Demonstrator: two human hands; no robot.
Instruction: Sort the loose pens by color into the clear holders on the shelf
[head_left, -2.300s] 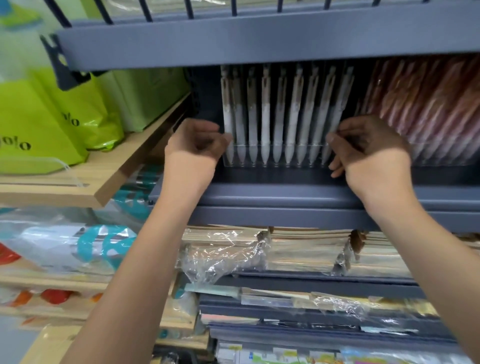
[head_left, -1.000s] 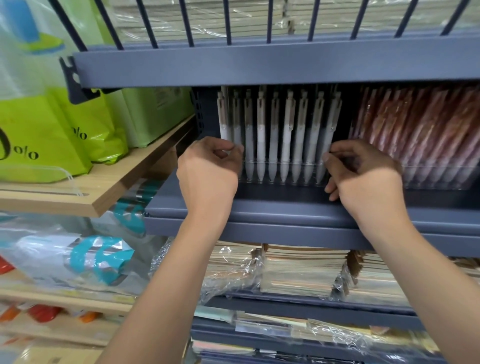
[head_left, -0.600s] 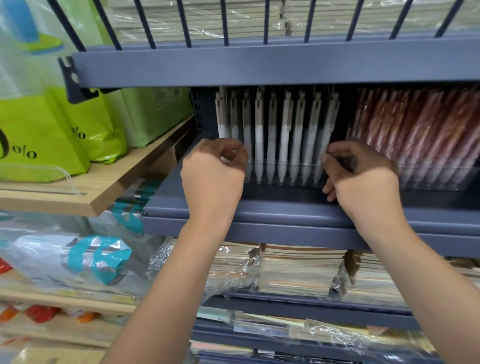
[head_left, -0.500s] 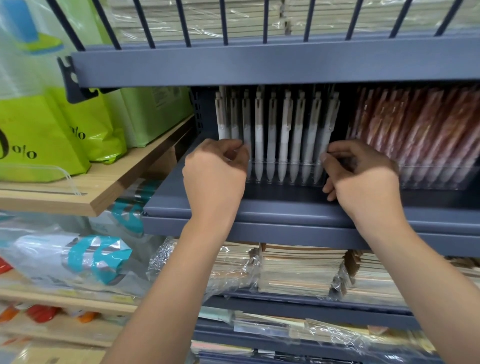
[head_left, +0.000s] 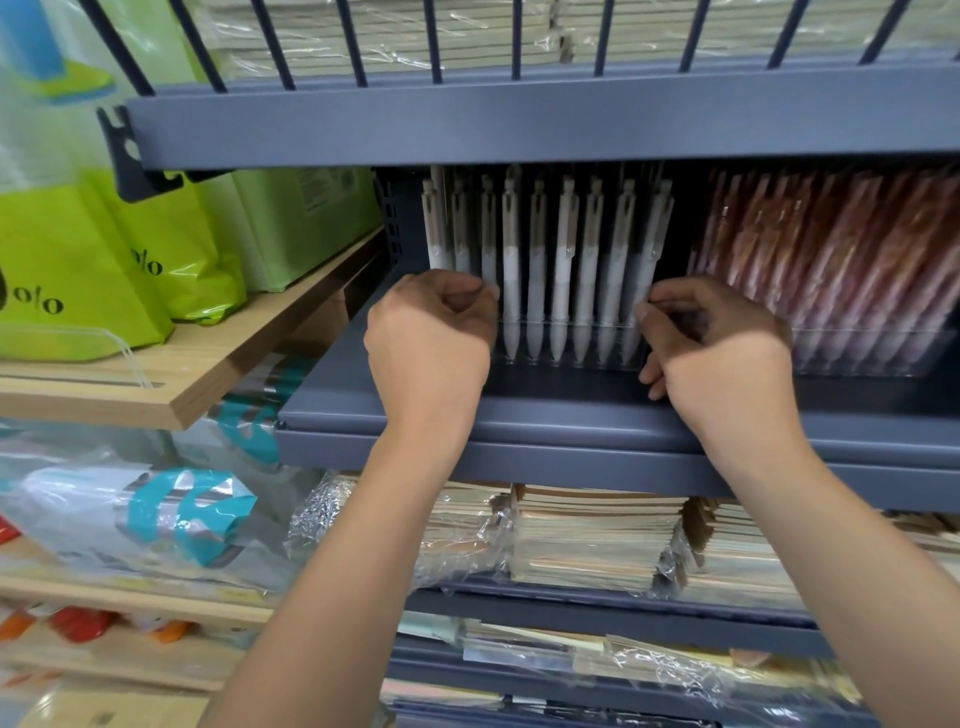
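You look to be tidying the white pens (head_left: 563, 260) in the clear holder (head_left: 566, 358) on the shelf (head_left: 571, 415) — left hand (head_left: 431, 338) and right hand (head_left: 719, 358) each pinch an end pen — next, nudge them straight, gently

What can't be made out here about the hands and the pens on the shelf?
1. Head view, left hand: its curled fingers hide whether they pinch one of the white pens or the clear holder.
2. Head view, right hand: its own fingers cover the contact too.
3. Leftmost white pens: lower halves are behind the left hand.
4. The reddish pens: blurred, cut off by the right edge, uncountable.
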